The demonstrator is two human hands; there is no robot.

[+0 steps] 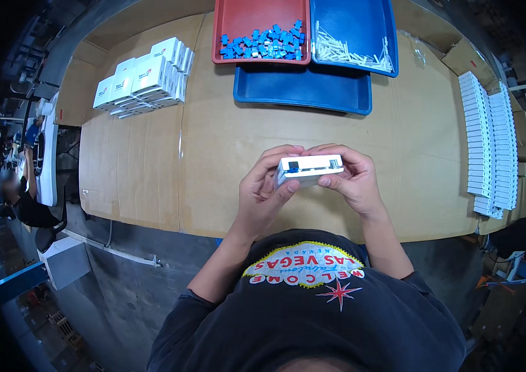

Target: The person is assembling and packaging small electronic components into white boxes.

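Between my two hands, just above the near part of the table, is a white plastic casing (311, 163). Its long side faces up, and a slot there shows a dark block, a blue bit and some small inner parts. My left hand (265, 183) grips the left end, thumb on the near face and fingers behind. At the other end my right hand (356, 180) is closed on the same casing, its thumb near the lower edge. The fingers on the far side are partly hidden.
A red tray (262, 61) of small blue parts and a blue tray (353, 67) of thin white sticks stand at the back, above another blue tray (303, 106). White boxes (148, 77) are stacked at left; rows of white casings (489, 146) line the right. Cardboard (133, 161) covers the table.
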